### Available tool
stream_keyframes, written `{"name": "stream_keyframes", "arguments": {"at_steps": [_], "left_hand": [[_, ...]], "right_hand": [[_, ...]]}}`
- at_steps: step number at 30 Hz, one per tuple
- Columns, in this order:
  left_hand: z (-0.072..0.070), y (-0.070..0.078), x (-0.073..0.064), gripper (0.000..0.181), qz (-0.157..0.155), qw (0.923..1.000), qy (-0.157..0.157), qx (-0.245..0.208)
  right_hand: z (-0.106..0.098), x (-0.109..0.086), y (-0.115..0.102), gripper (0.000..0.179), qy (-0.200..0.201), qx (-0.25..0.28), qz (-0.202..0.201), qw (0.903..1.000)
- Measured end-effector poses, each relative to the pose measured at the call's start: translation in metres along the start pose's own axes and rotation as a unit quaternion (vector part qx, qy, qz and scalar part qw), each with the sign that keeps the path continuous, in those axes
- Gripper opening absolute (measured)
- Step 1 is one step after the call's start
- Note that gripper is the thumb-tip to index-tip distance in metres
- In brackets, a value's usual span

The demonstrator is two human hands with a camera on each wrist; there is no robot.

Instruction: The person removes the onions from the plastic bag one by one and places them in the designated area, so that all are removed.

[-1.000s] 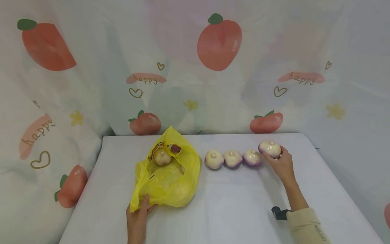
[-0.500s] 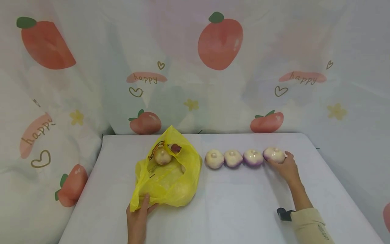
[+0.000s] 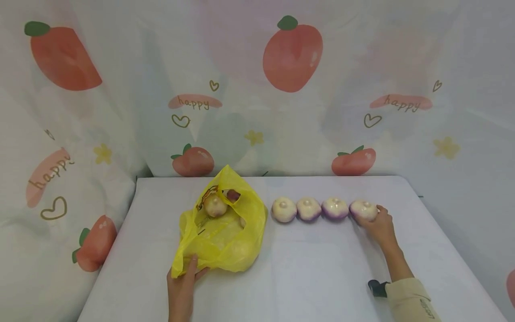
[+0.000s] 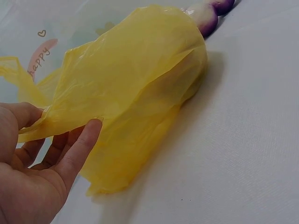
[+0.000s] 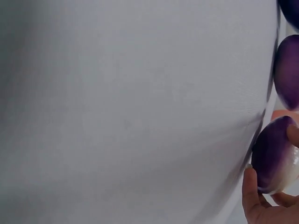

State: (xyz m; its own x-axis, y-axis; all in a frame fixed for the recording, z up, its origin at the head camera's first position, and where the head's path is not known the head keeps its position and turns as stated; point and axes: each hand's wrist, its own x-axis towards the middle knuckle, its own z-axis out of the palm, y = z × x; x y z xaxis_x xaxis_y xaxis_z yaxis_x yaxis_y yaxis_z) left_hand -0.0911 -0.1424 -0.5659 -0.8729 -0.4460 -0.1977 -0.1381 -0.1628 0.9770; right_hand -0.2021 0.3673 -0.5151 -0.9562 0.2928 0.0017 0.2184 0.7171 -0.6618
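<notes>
At the right end of a row, my right hand (image 3: 381,227) grips a white-and-purple turnip (image 3: 363,209), fingers and thumb on opposite sides. It appears to rest on the table; in the right wrist view the purple underside of this turnip (image 5: 273,154) shows between the fingers. Three like it stand to its left: one turnip (image 3: 335,209), another turnip (image 3: 309,209) and a third turnip (image 3: 284,210). My left hand (image 3: 183,286) pinches the near edge of a yellow plastic bag (image 3: 237,255), its mouth gaping. Inside lie a pale round vegetable (image 3: 215,205) and something dark reddish (image 3: 232,195), partly hidden.
A white cloth covers the table (image 3: 306,277). Behind it hangs a printed curtain (image 3: 249,112) with fruit and "happy" motifs. A dark device (image 3: 377,288) sits at my right wrist by the sleeve (image 3: 410,297).
My right hand has lowered the turnip, moving slightly right and toward me, to the right end of the row. The left hand stays on the bag.
</notes>
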Motion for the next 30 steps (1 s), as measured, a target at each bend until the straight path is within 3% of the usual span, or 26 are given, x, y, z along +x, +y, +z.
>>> {"name": "stream_keyframes", "arguments": {"at_steps": [9, 16, 23, 26, 30], "left_hand": [[-0.002, -0.011, 0.008, 0.056, 0.020, 0.9997, -0.007, 0.008], [-0.002, -0.010, 0.009, 0.057, -0.002, 1.0000, -0.001, 0.000], [0.000, -0.004, 0.005, 0.056, -0.006, 0.9999, 0.001, -0.012], [0.001, -0.003, 0.004, 0.057, -0.005, 1.0000, 0.004, -0.005], [0.001, -0.005, 0.005, 0.057, -0.007, 0.9999, 0.004, -0.009]], "right_hand": [[0.001, -0.002, 0.003, 0.086, -0.004, -0.006, -0.002, 1.0000], [0.002, -0.004, 0.001, 0.089, -0.005, -0.016, 0.012, 0.9998], [0.002, -0.009, -0.004, 0.094, -0.012, -0.031, 0.023, 0.9992], [0.002, -0.013, -0.008, 0.095, 0.014, -0.030, 0.023, 0.9992], [0.007, -0.018, -0.021, 0.096, 0.091, -0.008, -0.004, 0.9958]]}}
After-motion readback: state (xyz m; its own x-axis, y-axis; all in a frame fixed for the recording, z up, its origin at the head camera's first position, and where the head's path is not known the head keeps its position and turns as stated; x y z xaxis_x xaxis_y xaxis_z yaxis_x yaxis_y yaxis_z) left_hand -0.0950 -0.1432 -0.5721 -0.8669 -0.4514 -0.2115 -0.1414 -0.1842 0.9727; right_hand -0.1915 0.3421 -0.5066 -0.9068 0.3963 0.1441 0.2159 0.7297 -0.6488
